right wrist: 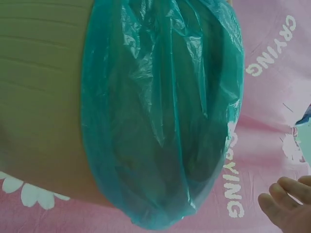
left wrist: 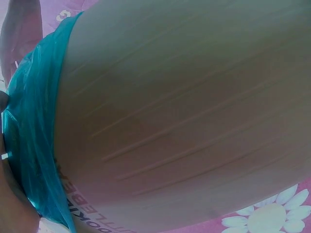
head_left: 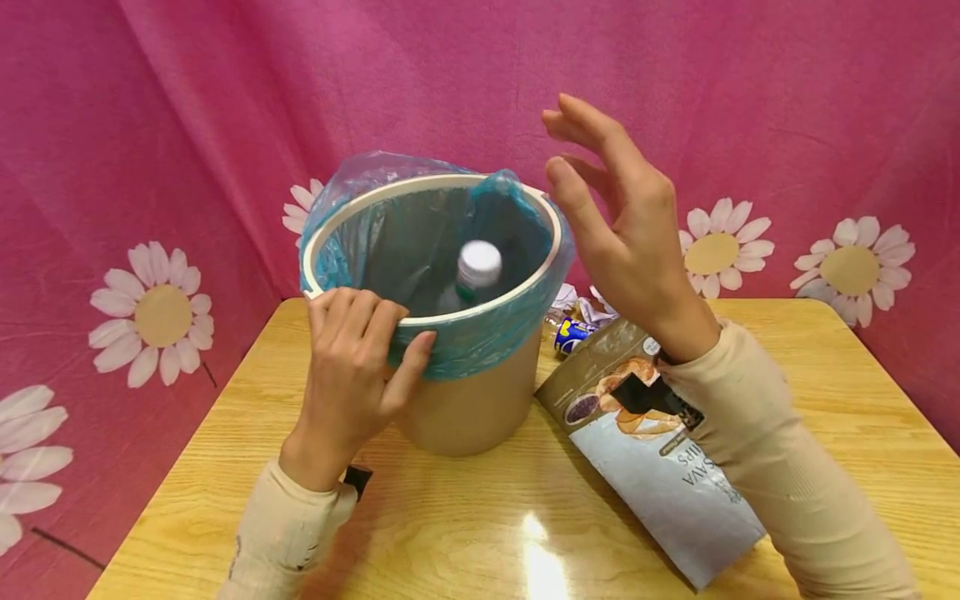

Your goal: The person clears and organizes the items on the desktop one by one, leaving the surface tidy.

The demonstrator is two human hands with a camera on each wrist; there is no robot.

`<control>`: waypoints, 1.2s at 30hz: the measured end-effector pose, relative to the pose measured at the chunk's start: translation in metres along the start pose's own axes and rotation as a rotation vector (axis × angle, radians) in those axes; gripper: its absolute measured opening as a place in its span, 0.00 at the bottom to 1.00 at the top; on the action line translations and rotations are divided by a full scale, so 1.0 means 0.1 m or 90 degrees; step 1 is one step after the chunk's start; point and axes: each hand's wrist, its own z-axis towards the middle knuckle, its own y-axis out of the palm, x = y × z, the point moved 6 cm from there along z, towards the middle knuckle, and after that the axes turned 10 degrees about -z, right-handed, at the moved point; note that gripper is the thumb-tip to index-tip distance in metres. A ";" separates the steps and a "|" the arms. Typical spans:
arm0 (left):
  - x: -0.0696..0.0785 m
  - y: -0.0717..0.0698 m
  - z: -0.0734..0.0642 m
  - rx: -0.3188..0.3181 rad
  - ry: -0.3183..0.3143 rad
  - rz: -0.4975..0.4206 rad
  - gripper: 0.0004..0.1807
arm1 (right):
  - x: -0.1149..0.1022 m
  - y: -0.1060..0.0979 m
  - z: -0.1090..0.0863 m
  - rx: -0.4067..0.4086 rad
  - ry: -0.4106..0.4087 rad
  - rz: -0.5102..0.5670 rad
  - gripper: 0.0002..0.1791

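Note:
A beige trash bin [head_left: 468,421] stands on the table, lined with a blue plastic bag [head_left: 480,354] folded over its pale rim. Inside it is a bottle with a white cap [head_left: 480,260]; its lower part is mostly hidden. My left hand [head_left: 348,362] grips the near left of the rim, fingers over the edge and thumb along the outside. Raised beside the bin's right edge, my right hand [head_left: 626,225] holds nothing, its fingers apart and slightly bent. The bag [right wrist: 160,121] fills the middle of the right wrist view, and the bin's ribbed wall [left wrist: 184,116] fills the left one.
A cassava chips pouch [head_left: 652,492] lies on the wooden table [head_left: 442,525] to the right, under my right forearm. Behind it are a clear bottle with a blue label [head_left: 576,335] and crumpled white paper [head_left: 596,310]. A pink flowered cloth [head_left: 247,92] hangs around the table.

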 end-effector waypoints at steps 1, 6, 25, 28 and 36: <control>0.00 0.00 0.00 0.002 0.000 0.000 0.20 | 0.00 -0.01 -0.01 -0.003 -0.005 -0.005 0.24; 0.00 0.00 -0.01 0.007 -0.002 0.004 0.20 | 0.06 -0.11 -0.13 -0.007 0.019 -0.011 0.22; -0.01 0.01 -0.02 0.001 -0.014 0.007 0.20 | 0.38 -0.67 -0.81 0.020 0.157 -0.088 0.16; -0.01 0.01 -0.02 0.001 -0.015 0.007 0.20 | 0.43 -0.74 -0.89 0.019 0.175 -0.102 0.17; 0.00 0.00 -0.02 0.008 -0.016 0.004 0.21 | 0.55 -0.88 -1.02 0.025 0.203 -0.123 0.17</control>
